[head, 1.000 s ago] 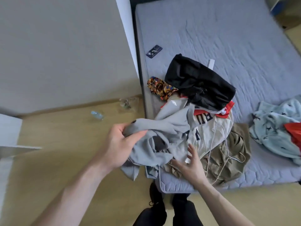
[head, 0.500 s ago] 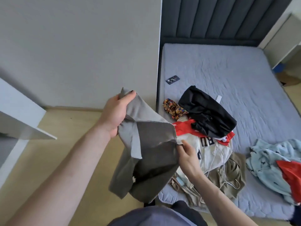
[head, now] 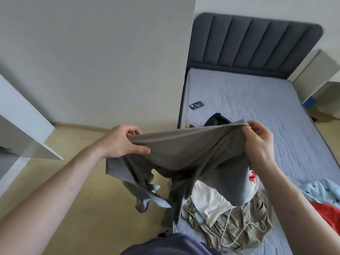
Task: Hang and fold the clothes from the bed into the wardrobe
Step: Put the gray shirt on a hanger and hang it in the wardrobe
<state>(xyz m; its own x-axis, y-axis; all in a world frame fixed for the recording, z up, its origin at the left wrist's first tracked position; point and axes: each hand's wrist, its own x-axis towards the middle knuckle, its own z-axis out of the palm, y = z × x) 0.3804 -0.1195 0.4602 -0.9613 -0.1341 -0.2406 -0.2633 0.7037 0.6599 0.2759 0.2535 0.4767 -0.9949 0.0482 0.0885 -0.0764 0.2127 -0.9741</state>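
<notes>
Two hands hold a grey garment point(head: 185, 153) stretched in the air beside the bed point(head: 257, 100): left hand point(head: 123, 142) and right hand point(head: 257, 140) each pinch its top edge. Soft, light and limp, it seems easiest held by that edge.

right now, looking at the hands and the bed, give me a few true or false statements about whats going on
1. Both hands hold the grey garment stretched between them. True.
2. The left hand is empty. False: it grips one end of the garment's top edge.
3. A phone lies on the mattress near the headboard. True.
4. The grey garment lies flat on the bed. False: it hangs in the air from the hands.
5. The right hand holds a white wire hanger. False: the hanger lies on the olive garment.
</notes>
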